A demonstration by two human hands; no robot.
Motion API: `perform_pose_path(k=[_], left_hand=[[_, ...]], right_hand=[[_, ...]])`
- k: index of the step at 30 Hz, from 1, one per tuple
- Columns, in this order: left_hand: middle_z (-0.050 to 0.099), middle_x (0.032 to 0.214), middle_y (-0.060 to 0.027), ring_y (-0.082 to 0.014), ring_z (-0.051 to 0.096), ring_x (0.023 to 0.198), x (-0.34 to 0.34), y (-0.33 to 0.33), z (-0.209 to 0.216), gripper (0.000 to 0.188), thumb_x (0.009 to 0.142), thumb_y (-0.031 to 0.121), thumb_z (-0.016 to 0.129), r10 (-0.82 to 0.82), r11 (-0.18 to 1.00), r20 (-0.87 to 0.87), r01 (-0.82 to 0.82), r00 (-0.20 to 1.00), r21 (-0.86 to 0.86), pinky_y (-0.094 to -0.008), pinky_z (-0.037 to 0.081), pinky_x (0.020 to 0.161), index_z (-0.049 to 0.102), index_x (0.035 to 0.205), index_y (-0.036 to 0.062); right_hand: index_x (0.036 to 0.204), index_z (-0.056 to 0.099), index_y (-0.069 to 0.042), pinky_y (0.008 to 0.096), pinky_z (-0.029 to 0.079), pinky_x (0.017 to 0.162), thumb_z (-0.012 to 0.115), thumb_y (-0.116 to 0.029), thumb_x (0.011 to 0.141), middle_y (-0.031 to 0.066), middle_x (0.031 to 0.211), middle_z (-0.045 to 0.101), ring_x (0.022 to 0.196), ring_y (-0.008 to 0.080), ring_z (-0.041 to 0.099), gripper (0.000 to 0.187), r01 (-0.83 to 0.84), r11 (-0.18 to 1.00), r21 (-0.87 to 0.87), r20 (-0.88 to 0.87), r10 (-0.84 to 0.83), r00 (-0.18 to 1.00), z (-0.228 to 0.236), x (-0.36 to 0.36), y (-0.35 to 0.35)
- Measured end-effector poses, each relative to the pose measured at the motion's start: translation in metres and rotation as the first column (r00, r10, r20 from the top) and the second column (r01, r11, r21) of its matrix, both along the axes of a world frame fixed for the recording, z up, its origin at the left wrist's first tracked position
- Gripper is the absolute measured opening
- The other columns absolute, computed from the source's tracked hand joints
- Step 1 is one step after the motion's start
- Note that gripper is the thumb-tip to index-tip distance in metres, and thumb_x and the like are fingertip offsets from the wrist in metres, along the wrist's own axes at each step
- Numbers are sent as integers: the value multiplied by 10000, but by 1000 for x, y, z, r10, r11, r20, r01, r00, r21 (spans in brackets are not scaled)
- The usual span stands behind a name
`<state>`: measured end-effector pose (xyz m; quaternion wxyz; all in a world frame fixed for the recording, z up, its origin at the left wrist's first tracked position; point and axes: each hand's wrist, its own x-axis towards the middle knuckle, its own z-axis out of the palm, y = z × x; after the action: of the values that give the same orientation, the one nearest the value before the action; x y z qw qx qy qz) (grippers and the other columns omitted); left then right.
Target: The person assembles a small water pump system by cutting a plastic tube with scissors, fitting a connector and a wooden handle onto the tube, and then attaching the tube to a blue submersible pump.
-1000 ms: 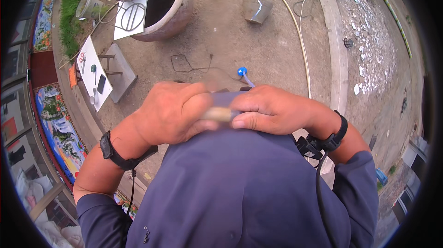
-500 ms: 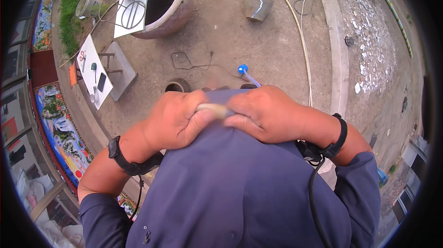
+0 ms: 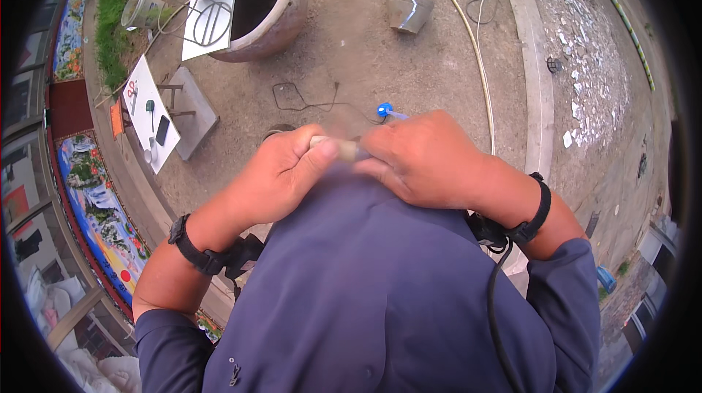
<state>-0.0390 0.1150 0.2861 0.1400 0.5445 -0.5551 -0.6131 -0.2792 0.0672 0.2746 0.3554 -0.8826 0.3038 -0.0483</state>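
Observation:
In front of my dark blue clothing, my two hands come close together on a short pale beige piece, tube-like and blurred [image 3: 344, 149]. My left hand [image 3: 296, 166] is closed on its left end, thumb along the top. Its right end, where something greyish shows, goes into the pinch of my right hand [image 3: 420, 159]. What the piece is I cannot make out. Just beyond my right hand, a round blue object [image 3: 384, 109] with a pale bluish tube [image 3: 397, 114] sits low, partly hidden by the hand. A brown pot [image 3: 278, 129] is mostly hidden behind my left hand.
At far left stands a large clay pot [image 3: 292, 13] with a white board [image 3: 208, 31] across it. A white board table [image 3: 150, 119] holds a phone [image 3: 162, 130] and scissors. A grey bucket [image 3: 408, 13], cables, a long hose [image 3: 475, 49] and white shards [image 3: 578, 93] lie beyond.
Both hands have risen slightly, away from my body, still on the pale piece. The brown pot behind my left hand is now more covered.

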Motion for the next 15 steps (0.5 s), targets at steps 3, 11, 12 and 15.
perform_pose_path(k=[3, 11, 12, 15], left_hand=[[585, 752, -115, -209, 600, 674, 5, -5, 3, 249, 995, 268, 624, -132, 939, 64, 145, 989, -311, -335, 477, 619, 602, 1077, 33], [583, 785, -101, -275, 565, 581, 0, -27, 5, 385, 955, 340, 676, -244, 386, 351, 422, 904, -820, -373, 435, 495, 544, 1145, 32], [584, 784, -105, -285, 557, 570, -1, -28, 6, 392, 952, 348, 675, -241, 337, 384, 447, 892, -828, -378, 435, 487, 547, 1136, 26], [579, 766, -98, -273, 555, 559, -3, -28, 2, 373, 960, 346, 662, -198, 341, 349, 398, 916, -852, -380, 429, 473, 553, 1102, 20]], right_hand=[[881, 603, -61, 451, 475, 614, 669, -295, 935, 134, 733, 613, 701, 357, 626, 249, -37, 991, 130, 118, 22, 993, -2, -8, -12], [817, 589, -14, 340, 418, 625, 580, -315, 1035, 66, 688, 513, 647, 179, 477, 372, -301, 746, 594, 407, 44, 912, -7, -23, -40], [814, 586, -13, 329, 413, 625, 576, -312, 1038, 48, 687, 508, 657, 156, 471, 374, -299, 701, 647, 405, 16, 914, -7, -23, -39], [813, 584, -15, 315, 405, 622, 571, -305, 1041, 26, 687, 508, 666, 130, 465, 370, -293, 644, 707, 401, -23, 916, -2, -21, -39]])
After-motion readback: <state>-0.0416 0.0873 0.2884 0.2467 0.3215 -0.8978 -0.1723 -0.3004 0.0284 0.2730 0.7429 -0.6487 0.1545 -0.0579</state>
